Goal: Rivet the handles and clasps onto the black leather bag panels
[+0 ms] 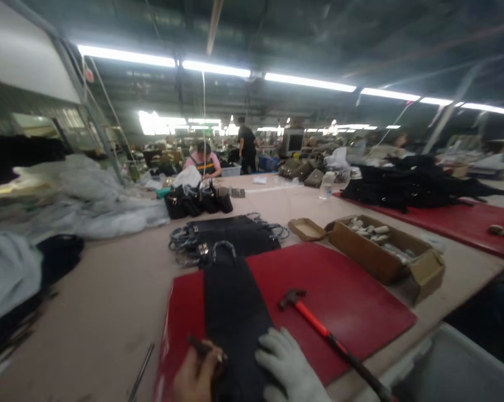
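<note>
A long black leather bag panel (235, 301) with a looped handle at its far end lies on a red mat (339, 290). My bare left hand (197, 374) is at the panel's near end, fingers pinched round a small dark tool or piece I cannot name. My right hand (287, 363), in a white glove, rests flat on the panel's near right edge with fingers spread. A hammer (318, 326) with a red and black shaft lies on the mat just right of the gloved hand.
More black panels with handles (230, 237) are stacked beyond the mat. A cardboard box of small parts (381, 245) and a shallow tray (306, 228) sit to the right. Finished black bags (197, 201), a water bottle (326, 185), piled fabric (80, 201) and distant workers surround the table.
</note>
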`<state>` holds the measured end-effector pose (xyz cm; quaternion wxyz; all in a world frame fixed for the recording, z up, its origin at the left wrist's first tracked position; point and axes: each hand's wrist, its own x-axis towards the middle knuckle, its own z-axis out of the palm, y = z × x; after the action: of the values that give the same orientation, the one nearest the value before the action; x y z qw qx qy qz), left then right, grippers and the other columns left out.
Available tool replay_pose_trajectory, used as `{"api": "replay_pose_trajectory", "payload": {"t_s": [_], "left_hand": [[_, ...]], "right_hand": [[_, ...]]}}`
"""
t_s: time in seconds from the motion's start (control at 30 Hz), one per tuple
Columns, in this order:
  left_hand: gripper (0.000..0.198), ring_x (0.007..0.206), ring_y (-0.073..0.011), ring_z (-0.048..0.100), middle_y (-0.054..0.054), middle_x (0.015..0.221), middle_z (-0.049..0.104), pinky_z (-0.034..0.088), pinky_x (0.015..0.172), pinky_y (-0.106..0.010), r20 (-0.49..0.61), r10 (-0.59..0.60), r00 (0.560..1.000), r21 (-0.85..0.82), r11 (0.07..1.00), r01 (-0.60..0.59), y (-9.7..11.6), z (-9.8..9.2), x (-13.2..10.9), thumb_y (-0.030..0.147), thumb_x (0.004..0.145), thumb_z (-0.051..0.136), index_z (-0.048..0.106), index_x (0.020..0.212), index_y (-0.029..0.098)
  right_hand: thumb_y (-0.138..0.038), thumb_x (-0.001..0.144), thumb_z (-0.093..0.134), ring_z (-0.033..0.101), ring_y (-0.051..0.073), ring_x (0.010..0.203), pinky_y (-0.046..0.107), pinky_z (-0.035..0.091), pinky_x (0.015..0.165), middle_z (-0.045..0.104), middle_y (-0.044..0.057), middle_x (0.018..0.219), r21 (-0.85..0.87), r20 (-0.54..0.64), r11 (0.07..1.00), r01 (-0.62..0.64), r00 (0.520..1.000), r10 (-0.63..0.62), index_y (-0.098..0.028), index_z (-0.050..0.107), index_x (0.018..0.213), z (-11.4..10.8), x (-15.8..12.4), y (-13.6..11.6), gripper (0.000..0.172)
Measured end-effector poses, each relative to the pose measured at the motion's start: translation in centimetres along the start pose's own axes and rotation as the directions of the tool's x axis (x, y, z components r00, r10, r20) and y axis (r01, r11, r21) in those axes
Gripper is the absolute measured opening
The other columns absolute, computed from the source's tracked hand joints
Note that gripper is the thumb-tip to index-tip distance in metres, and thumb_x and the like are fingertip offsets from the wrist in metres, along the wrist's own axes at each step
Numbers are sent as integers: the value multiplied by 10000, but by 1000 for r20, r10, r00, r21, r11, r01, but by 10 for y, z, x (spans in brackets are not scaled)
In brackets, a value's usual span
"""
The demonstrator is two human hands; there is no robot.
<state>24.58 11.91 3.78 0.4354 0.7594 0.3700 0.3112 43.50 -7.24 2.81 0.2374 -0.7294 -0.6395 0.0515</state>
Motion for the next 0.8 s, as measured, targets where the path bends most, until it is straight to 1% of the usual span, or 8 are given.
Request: {"api": "replay_pose_trajectory", "payload": {"t_s": [0.07,0.17,0.27,0.3,0.37,0.5,0.7,0.8], "left_hand": [[335,862,-271,757,-58,899,779,629,818,-381,-81,-109,991,38,993,113,-17,-33,0,522,897,558,717,965,235],[335,863,-260,747,-100,914,783,580,778,-330,-153,-202,967,337,910,243,-40,-95,4,435,914,507,705,974,171],[315,966,-271,743,-145,1016,785,551,802,-321,-213,-330,920,671,635,383,-54,-151,9,331,946,482,724,1021,142],[310,992,-284,740,-158,1032,783,546,804,-326,-235,-359,903,721,558,410,-56,-165,10,318,946,494,733,1027,137],[305,1018,-309,735,-171,1036,782,537,796,-336,-258,-389,885,767,475,432,-61,-182,10,321,942,528,748,1035,132],[306,1039,-325,730,-169,1024,784,527,807,-337,-220,-426,878,823,403,402,-64,-183,16,344,946,550,762,1026,139],[375,1140,-376,695,-216,1169,752,534,858,-384,-161,-466,870,853,378,360,-56,-155,42,348,948,532,731,1176,127],[398,1149,-413,680,-238,1216,729,528,897,-450,-142,-470,871,874,354,333,-53,-142,44,329,943,521,703,1238,134]], "right_hand": [[-168,778,664,430,373,1444,689,288,1217,551,110,1489,-16,-62,999,-40,997,39,-263,661,1363,6,-4,-4,592],[-179,839,623,451,345,1424,658,321,1212,568,114,1471,-6,-75,1000,7,997,-7,-237,680,1327,11,-3,-6,495],[-255,913,596,457,359,1407,663,333,1203,574,109,1463,-6,-113,999,38,993,-39,-231,685,1315,15,3,2,413],[-277,928,587,460,362,1403,664,332,1201,575,107,1461,-10,-120,999,49,992,-50,-232,684,1317,17,4,5,403],[-305,944,572,470,370,1391,667,331,1198,581,103,1451,-20,-132,997,68,989,-70,-233,684,1314,20,5,9,393],[-304,953,560,462,378,1393,664,321,1201,579,110,1453,-27,-136,998,65,988,-68,-215,685,1307,20,4,7,386],[-249,903,634,442,358,1408,634,293,1231,561,108,1469,-4,-75,1000,19,997,-19,-209,672,1326,11,3,-2,427],[-226,889,660,422,353,1424,628,275,1241,555,109,1477,5,-59,1000,0,998,0,-201,664,1339,9,2,-5,450]]}}
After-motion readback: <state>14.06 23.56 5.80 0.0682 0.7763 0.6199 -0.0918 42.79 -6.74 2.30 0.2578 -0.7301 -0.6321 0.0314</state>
